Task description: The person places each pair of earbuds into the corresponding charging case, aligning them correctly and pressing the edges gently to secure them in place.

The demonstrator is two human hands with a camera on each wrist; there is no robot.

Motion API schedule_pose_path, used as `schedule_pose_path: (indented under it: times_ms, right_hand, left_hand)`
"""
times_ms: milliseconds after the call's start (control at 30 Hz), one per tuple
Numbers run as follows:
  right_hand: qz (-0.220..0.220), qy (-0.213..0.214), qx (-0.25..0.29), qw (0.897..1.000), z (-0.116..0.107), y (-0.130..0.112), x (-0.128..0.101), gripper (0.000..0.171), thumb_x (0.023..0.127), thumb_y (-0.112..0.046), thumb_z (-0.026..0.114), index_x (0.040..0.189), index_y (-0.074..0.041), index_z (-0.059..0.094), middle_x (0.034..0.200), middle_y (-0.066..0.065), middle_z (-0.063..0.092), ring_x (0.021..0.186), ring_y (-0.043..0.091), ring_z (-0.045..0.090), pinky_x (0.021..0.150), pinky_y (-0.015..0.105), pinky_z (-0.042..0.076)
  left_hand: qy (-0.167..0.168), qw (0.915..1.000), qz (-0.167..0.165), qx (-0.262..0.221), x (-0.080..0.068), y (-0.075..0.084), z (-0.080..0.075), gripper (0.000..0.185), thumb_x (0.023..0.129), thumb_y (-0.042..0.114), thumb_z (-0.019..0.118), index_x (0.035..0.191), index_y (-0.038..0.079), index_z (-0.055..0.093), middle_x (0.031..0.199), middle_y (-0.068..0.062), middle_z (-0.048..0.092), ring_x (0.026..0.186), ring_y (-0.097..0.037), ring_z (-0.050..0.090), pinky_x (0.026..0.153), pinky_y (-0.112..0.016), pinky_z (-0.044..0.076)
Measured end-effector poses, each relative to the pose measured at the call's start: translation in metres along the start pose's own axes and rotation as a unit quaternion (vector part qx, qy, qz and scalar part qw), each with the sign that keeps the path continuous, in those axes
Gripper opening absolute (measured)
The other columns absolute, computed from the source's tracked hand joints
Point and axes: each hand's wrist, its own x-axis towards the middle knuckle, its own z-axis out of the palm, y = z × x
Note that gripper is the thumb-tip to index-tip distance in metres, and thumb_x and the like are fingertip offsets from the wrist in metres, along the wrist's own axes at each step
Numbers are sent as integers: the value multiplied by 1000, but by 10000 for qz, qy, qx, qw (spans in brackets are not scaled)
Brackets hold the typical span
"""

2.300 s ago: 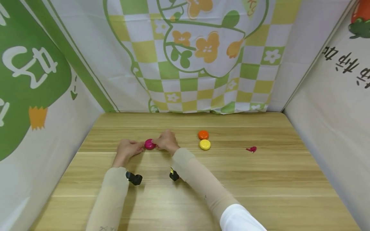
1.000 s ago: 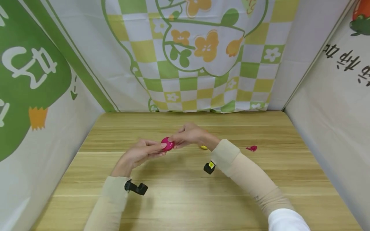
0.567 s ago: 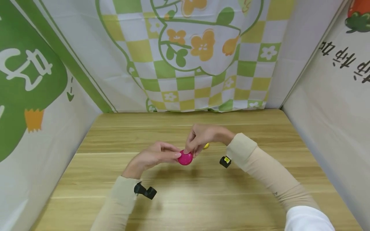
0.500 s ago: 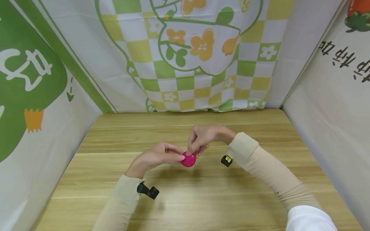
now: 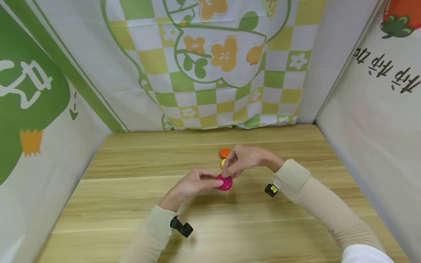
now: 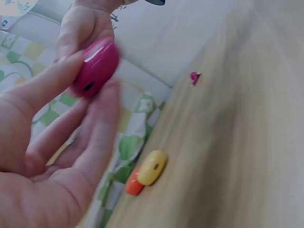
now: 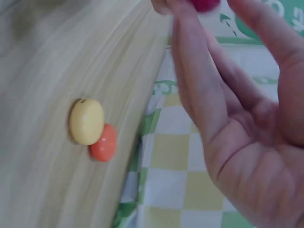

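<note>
A glossy magenta round earbud case [image 5: 225, 182] is held above the table between both hands. My left hand [image 5: 196, 182] pinches it from the left, thumb on top and fingers beneath. My right hand [image 5: 245, 159] grips its upper right edge with thumb and fingers. In the left wrist view a small dark slot shows on the side of the case [image 6: 102, 61]. At the top of the right wrist view only part of the case [image 7: 205, 4] shows. A magenta earbud [image 6: 194, 77] lies on the table in the left wrist view; in the head view it is not visible.
A yellow case [image 7: 87, 122] and an orange case [image 5: 225, 153] sit touching on the wooden table [image 5: 148, 157], just beyond the hands; in the head view the yellow one is partly covered by my right hand. Printed cloth walls [image 5: 210, 95] stand behind and at both sides.
Both hands lifted the magenta case off the table at the left and carried it right and nearer the person. The head view has turned slightly; the orange case shows again.
</note>
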Motion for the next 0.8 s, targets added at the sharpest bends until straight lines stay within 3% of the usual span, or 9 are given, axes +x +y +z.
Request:
schedule_pose_path:
  times_ms: [133, 267, 400, 567, 800]
  right_hand:
    - [-430, 950, 228, 9943, 6, 18, -12, 20, 91, -27, 83, 107, -14, 82, 100, 3, 83, 92, 19, 77, 91, 42, 64]
    - [-882, 1379, 399, 9857, 15, 31, -19, 19, 92, -17, 82, 109, -8, 81, 100, 7, 83, 91, 24, 77, 88, 41, 65]
    - [-1058, 1397, 427, 9836, 20, 40, -23, 20, 92, -15, 81, 109, -5, 81, 100, 8, 82, 89, 24, 77, 84, 32, 65]
    - [-1095, 1039, 245, 9882, 18, 42, -26, 20, 90, -13, 82, 109, -6, 82, 101, 7, 82, 88, 19, 76, 82, 31, 65]
    - [-1130, 587, 93, 9918, 11, 43, -26, 22, 91, -15, 79, 112, -9, 82, 103, 6, 83, 87, 18, 76, 82, 33, 66]
  left_hand:
    - [812, 9940, 150, -713, 4, -6, 12, 41, 97, 15, 78, 131, -7, 70, 118, -11, 80, 100, -12, 78, 100, -38, 62]
    - [1111, 9864, 340, -1163, 6, -9, 24, 42, 97, 12, 78, 131, -11, 67, 120, -13, 79, 100, -14, 78, 97, -34, 62]
    - [1031, 9913, 256, -779, 8, -13, 27, 37, 95, 15, 80, 125, -5, 72, 115, -11, 81, 98, -14, 78, 96, -33, 63]
    - [701, 9972, 223, -129, 11, -17, 28, 33, 92, 16, 84, 119, 0, 77, 108, -9, 82, 96, -17, 78, 92, -31, 63]
    - [348, 9989, 317, -58, 10, -17, 31, 37, 91, 16, 85, 124, 2, 77, 114, -14, 81, 99, -18, 80, 94, -30, 63]
